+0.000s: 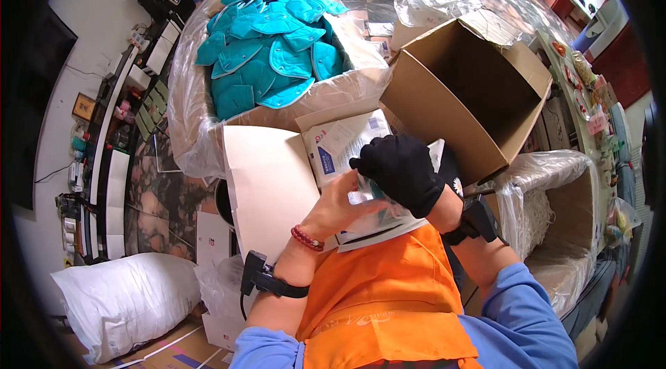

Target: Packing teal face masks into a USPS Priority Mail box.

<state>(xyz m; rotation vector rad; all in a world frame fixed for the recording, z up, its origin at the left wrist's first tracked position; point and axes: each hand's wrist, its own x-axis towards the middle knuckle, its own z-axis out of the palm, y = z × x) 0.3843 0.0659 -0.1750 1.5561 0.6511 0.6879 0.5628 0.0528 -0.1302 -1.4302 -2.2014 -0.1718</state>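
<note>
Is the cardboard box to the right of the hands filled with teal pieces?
No, the open cardboard box is empty inside; the teal pieces lie in the plastic-lined box farther left.

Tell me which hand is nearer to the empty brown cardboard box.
Right. The gloved right hand is just beside the lower left wall of the empty cardboard box, on a clear packet. The bare left hand is further left and lower, holding the same packet.

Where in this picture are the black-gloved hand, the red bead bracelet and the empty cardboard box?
right hand (401, 171), head view, back of the black glove.
red bead bracelet (306, 238), head view, beads on the left wrist.
empty cardboard box (433, 116), head view, near outer wall.
</note>
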